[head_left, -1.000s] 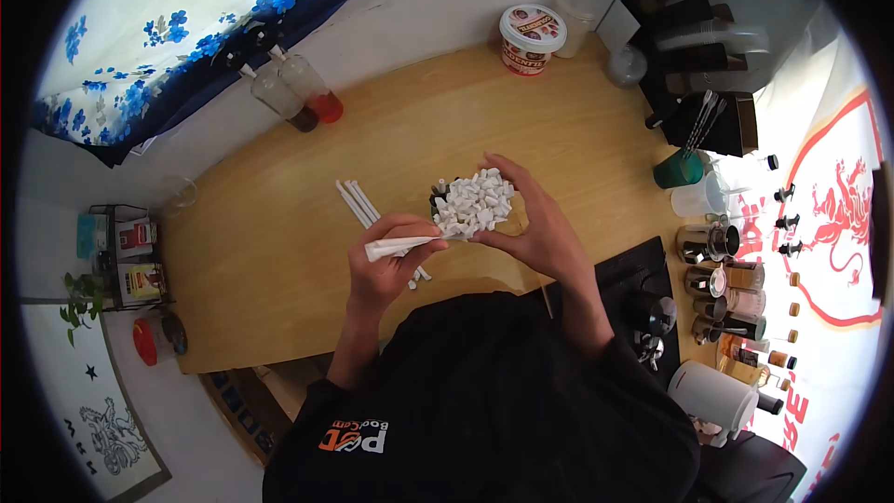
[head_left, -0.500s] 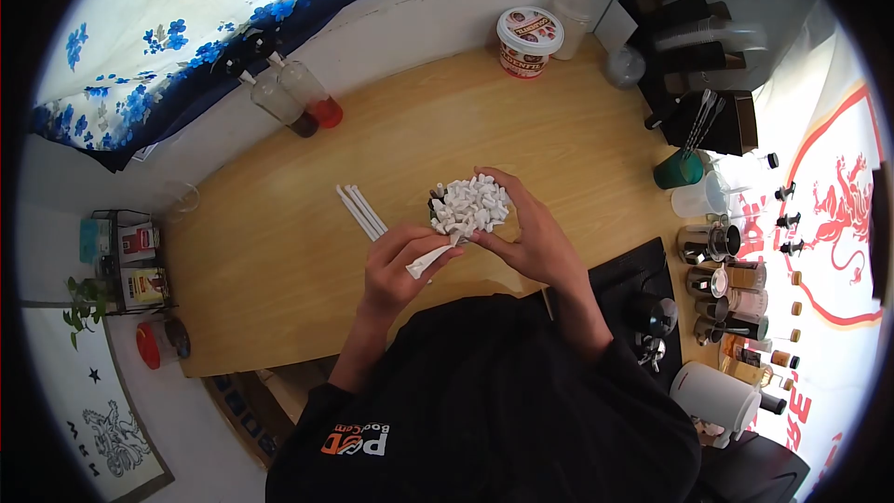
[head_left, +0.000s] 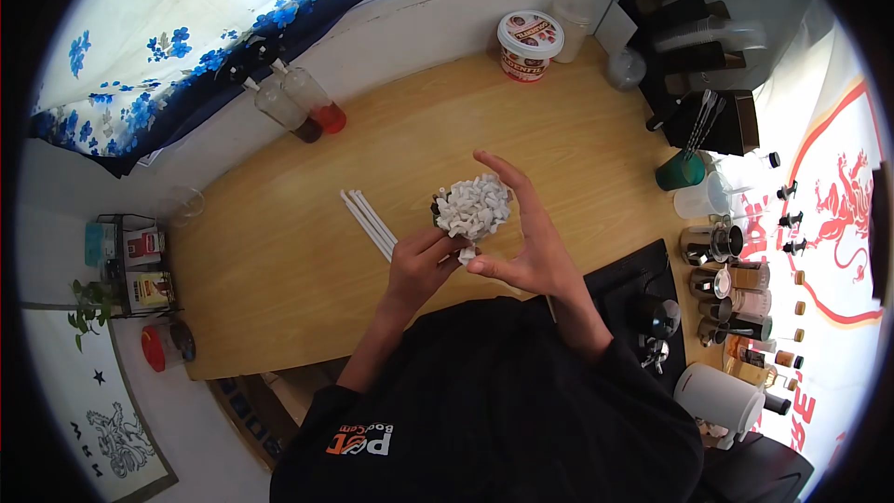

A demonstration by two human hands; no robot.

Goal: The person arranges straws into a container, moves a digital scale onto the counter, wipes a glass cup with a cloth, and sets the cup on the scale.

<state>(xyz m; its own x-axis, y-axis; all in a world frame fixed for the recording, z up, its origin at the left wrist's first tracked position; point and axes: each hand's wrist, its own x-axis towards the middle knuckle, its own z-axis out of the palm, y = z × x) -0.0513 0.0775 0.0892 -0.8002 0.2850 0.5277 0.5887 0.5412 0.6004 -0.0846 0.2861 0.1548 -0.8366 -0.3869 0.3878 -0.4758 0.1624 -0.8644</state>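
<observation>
A dense bunch of white paper-tipped straws (head_left: 474, 207) stands upright near the middle of the wooden table, with a few dark ones at its left side. My left hand (head_left: 424, 264) is closed around a white straw (head_left: 467, 255) at the near side of the bunch; only the straw's end shows past the fingers. My right hand (head_left: 527, 240) curves around the bunch's right side, thumb and fingers wide apart, holding nothing. Several white wrapped straws (head_left: 368, 220) lie side by side on the table, left of the bunch, their near ends hidden behind my left hand.
Two pump bottles (head_left: 303, 102) stand at the back left. A lidded tub (head_left: 530, 46) is at the back of the table (head_left: 279, 289). On the right are a green cup (head_left: 680, 170), metal cups, small bottles and a black mat (head_left: 633, 293). A wire rack (head_left: 138, 265) stands left.
My left hand has moved right and in under the bunch, with the straw now mostly hidden. My right hand has opened and come away from the bunch.
</observation>
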